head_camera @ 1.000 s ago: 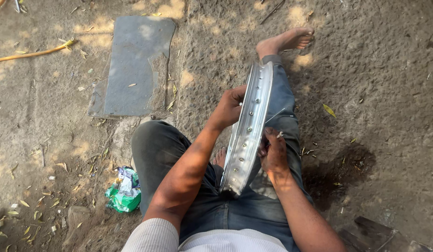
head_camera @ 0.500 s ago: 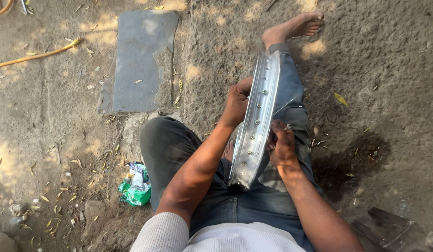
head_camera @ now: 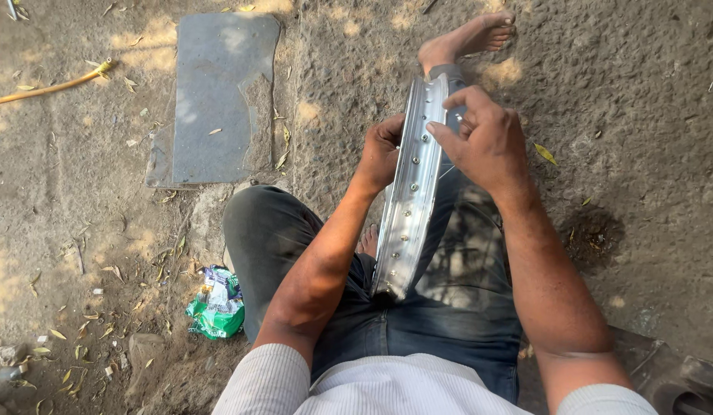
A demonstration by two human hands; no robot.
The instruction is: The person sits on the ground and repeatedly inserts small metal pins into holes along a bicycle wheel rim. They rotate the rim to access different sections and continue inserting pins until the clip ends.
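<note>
A shiny metal wheel rim [head_camera: 409, 207] with a row of spoke holes stands on edge in my lap, running from my waist out toward my bare foot [head_camera: 470, 37]. My left hand [head_camera: 381, 151] grips the rim's left flange near its far end. My right hand [head_camera: 483, 137] is over the far end from the right, its fingertips pinched at a spoke hole on the rim's inner face. Thin spokes show faintly to the right of the rim, over my jeans.
I sit on bare dirt ground. A grey flat mat [head_camera: 214, 96] lies at the upper left, with a yellow hose end [head_camera: 53, 86] beyond it. A crumpled green wrapper [head_camera: 217, 303] lies beside my left knee. A dark object [head_camera: 671, 376] sits at the lower right.
My right hand has moved from low on the rim's right side up to its far end. The left hand has kept its grip on the rim.
</note>
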